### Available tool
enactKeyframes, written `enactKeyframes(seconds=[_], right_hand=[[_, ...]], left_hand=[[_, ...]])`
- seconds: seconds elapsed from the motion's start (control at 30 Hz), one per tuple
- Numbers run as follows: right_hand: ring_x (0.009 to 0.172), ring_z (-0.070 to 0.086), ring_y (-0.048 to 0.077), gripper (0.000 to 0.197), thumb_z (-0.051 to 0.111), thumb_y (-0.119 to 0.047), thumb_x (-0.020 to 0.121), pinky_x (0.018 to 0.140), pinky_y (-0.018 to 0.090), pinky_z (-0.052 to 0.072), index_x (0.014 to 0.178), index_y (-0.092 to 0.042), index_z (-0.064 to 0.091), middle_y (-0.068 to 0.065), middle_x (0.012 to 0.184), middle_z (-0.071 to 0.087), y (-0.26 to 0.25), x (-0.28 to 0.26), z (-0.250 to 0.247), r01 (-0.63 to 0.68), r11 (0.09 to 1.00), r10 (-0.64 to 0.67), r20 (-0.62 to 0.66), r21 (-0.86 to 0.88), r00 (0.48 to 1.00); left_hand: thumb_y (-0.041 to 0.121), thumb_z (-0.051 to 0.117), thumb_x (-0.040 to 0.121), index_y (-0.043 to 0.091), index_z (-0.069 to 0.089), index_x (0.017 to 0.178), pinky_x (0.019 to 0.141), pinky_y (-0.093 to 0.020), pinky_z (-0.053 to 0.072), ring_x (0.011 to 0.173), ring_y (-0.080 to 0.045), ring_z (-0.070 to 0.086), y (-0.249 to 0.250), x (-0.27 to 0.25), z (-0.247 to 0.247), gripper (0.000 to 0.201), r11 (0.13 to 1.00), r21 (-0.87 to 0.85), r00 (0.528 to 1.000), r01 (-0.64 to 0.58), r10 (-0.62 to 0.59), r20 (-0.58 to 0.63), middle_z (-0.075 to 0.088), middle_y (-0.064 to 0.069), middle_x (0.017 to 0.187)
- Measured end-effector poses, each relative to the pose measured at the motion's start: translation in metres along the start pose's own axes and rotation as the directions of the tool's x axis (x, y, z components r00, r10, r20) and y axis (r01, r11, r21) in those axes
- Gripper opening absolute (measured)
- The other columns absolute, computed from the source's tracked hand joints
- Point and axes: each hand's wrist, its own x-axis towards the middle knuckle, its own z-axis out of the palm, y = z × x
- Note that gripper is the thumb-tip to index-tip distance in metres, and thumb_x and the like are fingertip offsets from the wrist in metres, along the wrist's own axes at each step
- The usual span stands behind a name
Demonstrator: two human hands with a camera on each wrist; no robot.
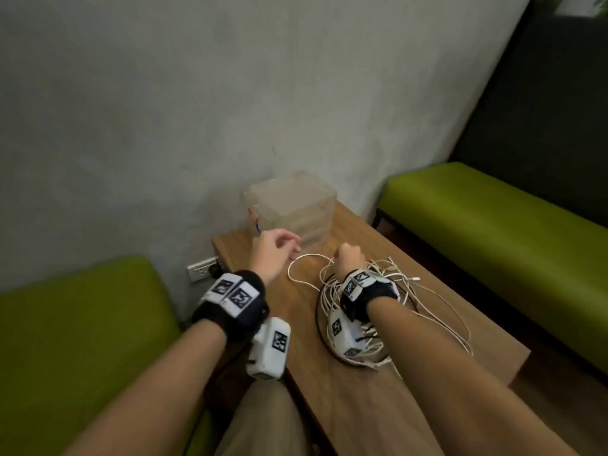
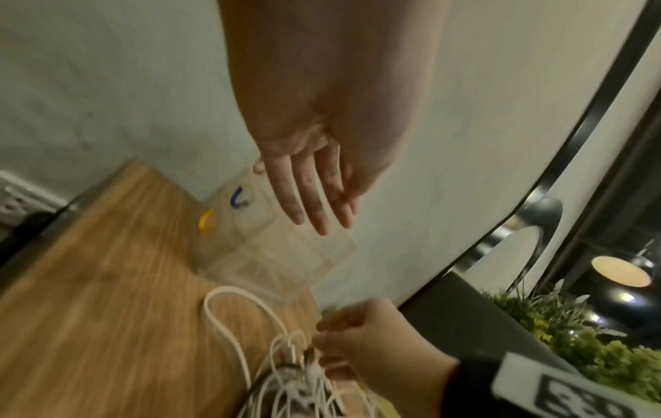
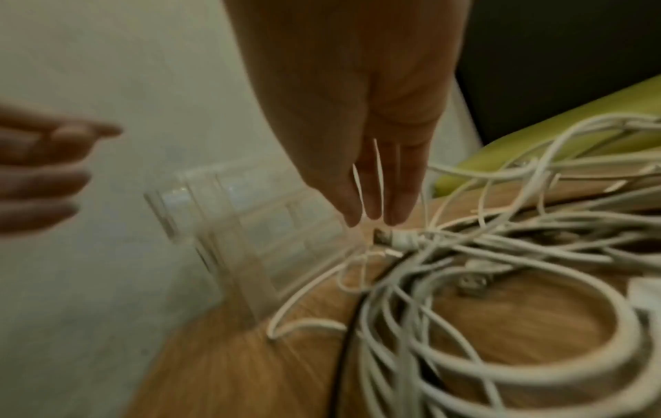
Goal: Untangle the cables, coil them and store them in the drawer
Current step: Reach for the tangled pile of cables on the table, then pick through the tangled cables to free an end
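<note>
Early stage of cable sorting. A tangled heap of thin white cables (image 1: 378,301), crossed by one black strand, lies spread on the wooden counter (image 1: 362,406); no cable appears coiled, and nothing white shows inside the clear plastic stack of drawers (image 1: 292,205) standing against the grey wall at the counter's far end. Every drawer of the stack looks closed. The person's right hand (image 1: 350,258) reaches down into the near edge of the heap with fingers (image 3: 372,198) extended and close together; thin strands run between them, just above a white plug, but whether any strand is actually pinched cannot be told. The left hand (image 1: 274,253) hovers near the drawers, its fingers (image 2: 307,195) straight and relaxed in the wrist view and holding nothing; a loose white loop (image 1: 306,268) lies on the counter just beneath it. Judged from this layout, untangling has barely begun: separation of each cable, coiling and storage in a drawer all remain. Green upholstered benches flank the counter.
</note>
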Motion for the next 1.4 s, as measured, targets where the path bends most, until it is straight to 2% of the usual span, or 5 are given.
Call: enactKeyframes(seconds=[0.4, 0.73, 0.83, 1.03, 1.4], right_hand=[[0.088, 0.063, 0.027, 0.015, 0.058, -0.012, 0.087, 0.077, 0.036, 0.051, 0.098, -0.007, 0.067, 0.012, 0.094, 0.067, 0.025, 0.003, 0.021, 0.208, 0.975, -0.188, -0.220, 0.075, 0.957], [0.095, 0.052, 0.008, 0.022, 0.064, -0.022, 0.084, 0.082, 0.011, 0.039, 0.103, -0.011, 0.063, 0.000, 0.099, 0.063, -0.005, -0.032, -0.008, 0.426, 0.821, -0.203, -0.502, 0.381, 0.841], [0.107, 0.051, 0.006, 0.030, 0.047, -0.019, 0.095, 0.094, 0.021, 0.042, 0.124, -0.012, 0.048, 0.002, 0.119, 0.057, 0.005, -0.040, 0.009, 0.371, 0.781, -0.257, -0.283, 0.502, 0.924], [0.056, 0.048, 0.001, 0.020, 0.046, -0.021, 0.096, 0.058, 0.013, 0.037, 0.090, -0.014, 0.063, -0.007, 0.063, 0.054, 0.030, -0.040, 0.021, 0.430, 0.788, -0.371, -0.218, 0.440, 0.903], [0.097, 0.056, 0.021, 0.019, 0.048, -0.015, 0.095, 0.087, 0.024, 0.038, 0.103, -0.004, 0.061, 0.011, 0.101, 0.063, 0.040, -0.040, 0.032, 0.534, 0.820, -0.536, -0.051, 0.207, 0.843]], left_hand=[[-0.009, 0.046, 0.086, -0.006, 0.059, 0.108, 0.087, -0.042, 0.051, 0.086, -0.027, 0.062, -0.060, 0.003, 0.069, 0.026, 0.980, -0.024, 0.976, 0.198, -0.195, 0.100, 0.066, -0.022, 0.103], [0.001, 0.046, 0.091, 0.000, 0.063, 0.102, 0.074, -0.012, 0.046, 0.089, -0.017, 0.059, -0.020, -0.012, 0.076, 0.020, 0.988, -0.107, 0.989, -0.108, 0.096, -0.112, 0.062, -0.007, 0.099], [0.009, 0.049, 0.092, 0.008, 0.066, 0.086, 0.070, -0.025, 0.053, 0.074, -0.014, 0.065, -0.012, -0.010, 0.059, 0.018, 0.982, -0.113, 0.983, -0.149, 0.135, -0.125, 0.066, -0.002, 0.078], [0.009, 0.040, 0.096, 0.014, 0.053, 0.076, 0.060, -0.025, 0.057, 0.057, -0.011, 0.061, 0.006, -0.002, 0.024, 0.025, 0.942, -0.309, 0.991, -0.131, 0.126, -0.036, 0.053, -0.001, 0.065], [0.016, 0.029, 0.100, 0.023, 0.055, 0.102, 0.041, -0.013, 0.027, 0.042, -0.001, 0.028, 0.016, -0.008, -0.008, 0.027, 0.911, -0.318, 0.962, -0.262, 0.219, -0.165, 0.027, 0.007, 0.057]])
